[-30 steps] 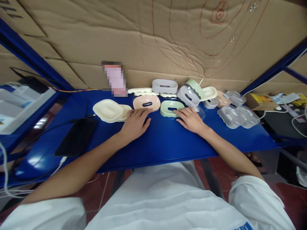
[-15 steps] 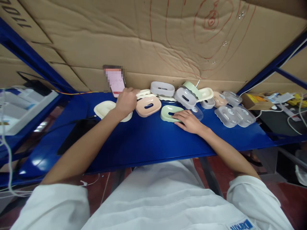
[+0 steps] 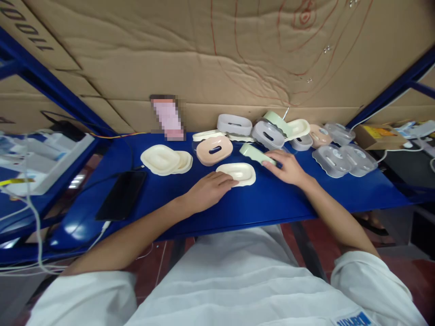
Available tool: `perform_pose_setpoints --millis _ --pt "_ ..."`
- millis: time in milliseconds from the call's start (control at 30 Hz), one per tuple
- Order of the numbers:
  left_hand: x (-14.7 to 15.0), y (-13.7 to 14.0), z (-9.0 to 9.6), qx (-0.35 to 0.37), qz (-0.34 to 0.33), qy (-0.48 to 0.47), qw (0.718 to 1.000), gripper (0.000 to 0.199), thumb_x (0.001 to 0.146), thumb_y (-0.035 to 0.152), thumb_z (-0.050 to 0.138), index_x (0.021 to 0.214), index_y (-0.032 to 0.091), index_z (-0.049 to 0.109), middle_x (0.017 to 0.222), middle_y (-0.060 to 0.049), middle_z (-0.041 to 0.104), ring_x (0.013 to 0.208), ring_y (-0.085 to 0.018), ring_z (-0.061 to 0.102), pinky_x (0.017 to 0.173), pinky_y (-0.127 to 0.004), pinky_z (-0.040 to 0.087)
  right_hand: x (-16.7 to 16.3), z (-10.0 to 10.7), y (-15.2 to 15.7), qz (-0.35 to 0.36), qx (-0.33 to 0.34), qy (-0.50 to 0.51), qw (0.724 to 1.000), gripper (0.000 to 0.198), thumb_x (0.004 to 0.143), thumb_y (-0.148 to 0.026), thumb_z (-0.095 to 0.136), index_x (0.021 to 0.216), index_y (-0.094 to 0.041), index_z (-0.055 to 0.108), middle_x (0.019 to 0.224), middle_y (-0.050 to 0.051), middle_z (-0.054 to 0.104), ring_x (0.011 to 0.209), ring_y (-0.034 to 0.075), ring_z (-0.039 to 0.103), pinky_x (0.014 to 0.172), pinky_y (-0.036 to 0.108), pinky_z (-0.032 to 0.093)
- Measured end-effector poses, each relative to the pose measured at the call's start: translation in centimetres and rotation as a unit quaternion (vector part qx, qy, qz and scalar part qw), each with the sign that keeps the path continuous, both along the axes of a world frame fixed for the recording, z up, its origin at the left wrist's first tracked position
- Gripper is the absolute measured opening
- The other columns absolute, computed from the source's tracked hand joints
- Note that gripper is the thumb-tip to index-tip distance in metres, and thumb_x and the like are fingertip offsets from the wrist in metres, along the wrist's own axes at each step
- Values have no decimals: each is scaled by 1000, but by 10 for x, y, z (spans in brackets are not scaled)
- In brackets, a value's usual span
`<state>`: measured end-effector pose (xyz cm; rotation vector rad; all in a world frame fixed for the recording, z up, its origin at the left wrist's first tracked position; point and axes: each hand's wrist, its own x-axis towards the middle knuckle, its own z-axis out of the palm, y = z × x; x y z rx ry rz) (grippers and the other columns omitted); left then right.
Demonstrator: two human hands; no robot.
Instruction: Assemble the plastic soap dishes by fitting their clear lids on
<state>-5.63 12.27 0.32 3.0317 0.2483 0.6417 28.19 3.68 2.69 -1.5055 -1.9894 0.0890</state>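
My left hand [image 3: 209, 192] is closed on the near-left rim of a cream soap dish tray [image 3: 244, 172], which sits low over the blue table; whether it touches the surface I cannot tell. With fingers and thumb, my right hand [image 3: 287, 167] grips the right end of a green soap dish [image 3: 253, 153], tipped up so that its side shows. Just beyond the cream tray lies a peach soap dish [image 3: 205, 156] with a slot in its middle. Two overlapping cream soap trays [image 3: 159, 159] rest farther left.
Grey soap dishes [image 3: 234, 123] and other coloured ones crowd the back of the table [image 3: 272, 206]. Clear-lidded dishes [image 3: 331, 160] lie at the right. A dark phone [image 3: 122, 194] with a cable is on the left; another phone [image 3: 168, 118] leans against the cardboard wall [image 3: 136, 68].
My left hand has moved right and towards me, bringing a cream tray to the middle. The green dish, flat before, is now tipped up in my right hand. The view has shifted slightly.
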Motion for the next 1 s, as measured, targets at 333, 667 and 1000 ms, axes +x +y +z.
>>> perform_pose_setpoints --millis 333,667,1000 --pt "5 13 -7 24 14 -16 999 46 103 33 70 146 19 63 145 -19 64 138 -36 60 116 -56 52 -52 -25 -6 186 36 -169 967 39 114 -35 50 142 -16 68 140 14 75 132 27 69 112 46 50" --pt "5 12 -12 27 13 10 999 35 106 34 66 138 21 69 133 -13 73 123 -29 70 105 -44 60 -56 -28 -6 185 65 -243 950 43 114 -32 50 152 -17 62 147 11 71 139 25 66 118 46 49" --pt "6 8 -11 -10 12 22 1000 27 107 31 61 129 22 74 133 -13 72 129 -31 68 108 -47 59 -35 -16 -2 181 40 -183 965 40 112 -47 53 132 -21 75 135 9 77 130 24 71 116 44 51"
